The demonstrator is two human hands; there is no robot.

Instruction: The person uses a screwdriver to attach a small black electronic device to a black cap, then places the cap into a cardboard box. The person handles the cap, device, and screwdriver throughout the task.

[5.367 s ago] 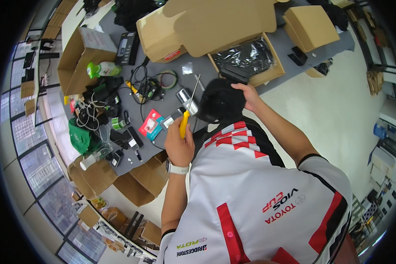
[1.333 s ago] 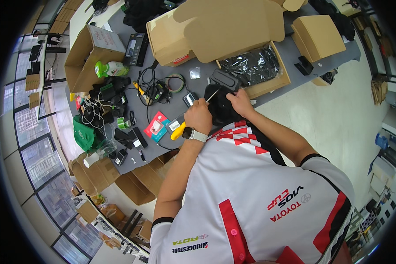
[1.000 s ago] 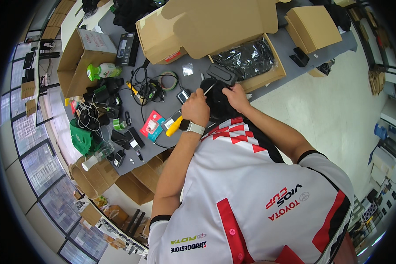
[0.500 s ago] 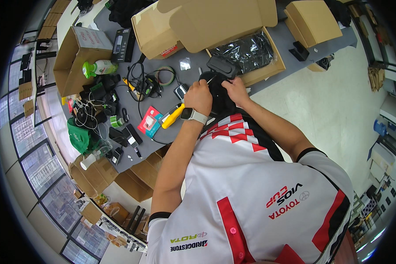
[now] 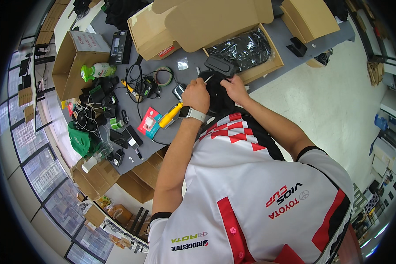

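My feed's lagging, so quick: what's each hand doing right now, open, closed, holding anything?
Left hand: closed, holding the yellow screwdriver.
Right hand: closed, gripping the black piece at its edge.

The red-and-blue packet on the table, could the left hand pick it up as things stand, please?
Probably not: the left hand is holding the yellow-handled screwdriver. Otherwise, the red-and-blue packet lies close to that handle, largely uncovered, so the way seems free.
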